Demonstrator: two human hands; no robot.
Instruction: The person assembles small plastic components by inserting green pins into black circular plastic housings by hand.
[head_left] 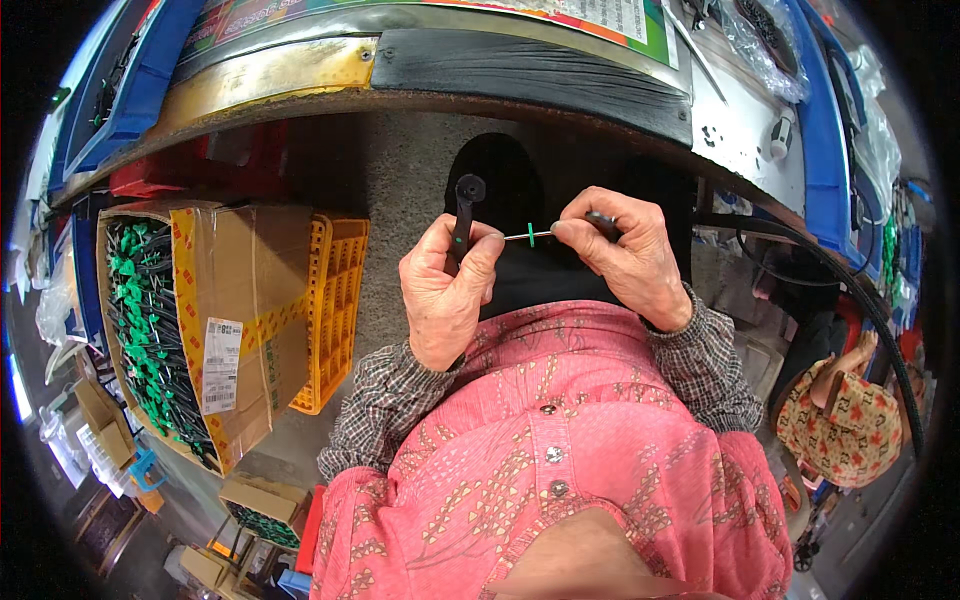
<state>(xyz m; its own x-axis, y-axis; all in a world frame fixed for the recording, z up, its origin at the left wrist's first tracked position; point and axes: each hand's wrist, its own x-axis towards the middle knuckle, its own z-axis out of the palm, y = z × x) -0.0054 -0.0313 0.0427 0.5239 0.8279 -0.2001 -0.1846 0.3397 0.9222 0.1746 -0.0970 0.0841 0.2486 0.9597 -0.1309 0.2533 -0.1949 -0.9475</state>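
Observation:
My left hand [445, 290] grips a black plastic part [463, 210] with a round head, held upright in front of my chest. My right hand [625, 255] pinches a thin metal pin [528, 236] with a small green ring on it, and a dark piece sits under its fingers. The pin's tip points left and meets the fingers of my left hand. Both hands are close together, just below the edge of the workbench [520, 75]. My pink patterned shirt [560, 450] fills the lower middle of the view.
An open cardboard box [240, 320] full of black and green parts [150, 330] stands on the floor at my left, with a yellow crate [335, 300] beside it. Blue bins [830, 130] line the bench. A patterned bag [840, 420] hangs at the right, and small boxes [265, 500] lie at the lower left.

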